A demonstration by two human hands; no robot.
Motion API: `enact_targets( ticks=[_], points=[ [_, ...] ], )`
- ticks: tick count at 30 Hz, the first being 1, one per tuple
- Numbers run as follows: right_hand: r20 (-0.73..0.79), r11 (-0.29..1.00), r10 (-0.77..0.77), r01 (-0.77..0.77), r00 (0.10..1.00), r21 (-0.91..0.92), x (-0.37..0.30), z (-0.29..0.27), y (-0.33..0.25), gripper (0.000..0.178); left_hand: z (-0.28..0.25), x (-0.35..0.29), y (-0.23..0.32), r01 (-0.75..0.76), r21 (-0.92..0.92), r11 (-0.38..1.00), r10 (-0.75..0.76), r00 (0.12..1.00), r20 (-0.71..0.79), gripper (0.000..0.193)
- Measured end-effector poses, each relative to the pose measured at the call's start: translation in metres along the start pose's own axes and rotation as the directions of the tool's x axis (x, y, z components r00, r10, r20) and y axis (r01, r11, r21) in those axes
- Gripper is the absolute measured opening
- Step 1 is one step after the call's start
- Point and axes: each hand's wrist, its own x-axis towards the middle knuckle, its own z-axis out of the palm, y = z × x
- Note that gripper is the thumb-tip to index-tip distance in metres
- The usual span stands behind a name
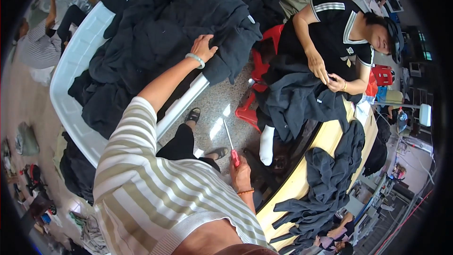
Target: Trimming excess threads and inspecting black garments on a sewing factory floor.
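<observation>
My left hand (203,48), with a pale bangle at its wrist, rests on a heap of dark garments (160,33). Its thumb stands apart from the fingers, and no cloth is plainly gripped. The garments fill a large light-blue plastic bin (78,68) and hang over its near right rim. Low in the middle, my right hand (241,174) is closed round the red handle of a screwdriver (235,157). The thin metal shaft points away from me, above the speckled floor. A beaded bracelet circles that wrist.
A seated co-worker (337,33) at the right handles a dark garment (297,97) on the lap. Beside them are a red plastic stool (248,111) and a wooden table (295,179) bearing more dark garments (330,174). Another person (45,42) sits beyond the bin at far left.
</observation>
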Motion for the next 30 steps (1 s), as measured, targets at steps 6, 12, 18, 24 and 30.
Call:
enact_targets(
  ticks=[6,12,18,24,30],
  points=[
    [0.112,0.987,0.158,-0.154,0.981,-0.044,0.001,0.011,-0.025,0.022,0.036,0.049,-0.009,-0.026,0.197,0.98,0.021,0.999,0.027,0.034],
    [0.128,0.975,0.212,-0.2,0.969,-0.099,0.011,0.019,-0.041,0.024,0.02,0.064,-0.012,-0.012,0.091,0.996,0.001,0.992,0.126,0.024],
    [0.049,0.992,0.1,-0.096,0.994,-0.081,0.018,0.028,-0.037,0.019,-0.057,0.008,-0.055,0.011,-0.547,0.837,0.027,0.998,0.062,0.023],
    [0.117,0.986,0.034,-0.015,0.993,-0.164,0.012,0.026,-0.037,0.037,-0.191,-0.134,-0.02,0.0,-0.597,0.802,0.117,0.981,0.156,0.016],
    [0.13,0.991,-0.123,0.115,0.984,0.072,0.011,0.031,-0.045,0.038,-0.247,-0.27,0.039,0.061,-0.674,0.736,0.159,0.952,0.26,0.017]
  ],
)
